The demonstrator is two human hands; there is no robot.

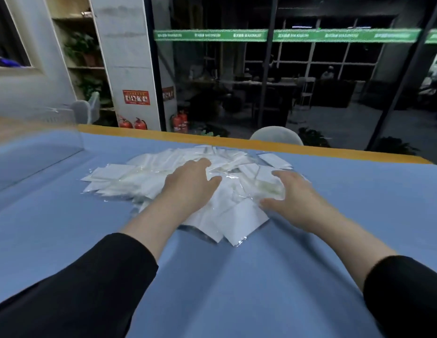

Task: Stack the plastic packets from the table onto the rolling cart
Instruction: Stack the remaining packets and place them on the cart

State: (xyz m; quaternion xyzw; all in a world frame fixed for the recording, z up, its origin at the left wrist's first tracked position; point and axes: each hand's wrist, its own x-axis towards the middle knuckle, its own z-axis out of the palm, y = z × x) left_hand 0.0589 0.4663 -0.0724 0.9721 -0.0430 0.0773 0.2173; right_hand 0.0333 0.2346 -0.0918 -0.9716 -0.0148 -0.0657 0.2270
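Note:
A loose pile of several white plastic packets lies on the blue table, spreading from the left toward the far edge. My left hand rests on top of the pile's middle, its fingers slightly bent and spread over the packets. My right hand lies at the pile's right side, thumb and fingers curved against a packet's edge there. The rolling cart does not show in this view.
The table's far edge has an orange strip. A clear plastic box stands at the far left of the table. A white chair back rises behind the far edge. Fire extinguishers stand by the pillar.

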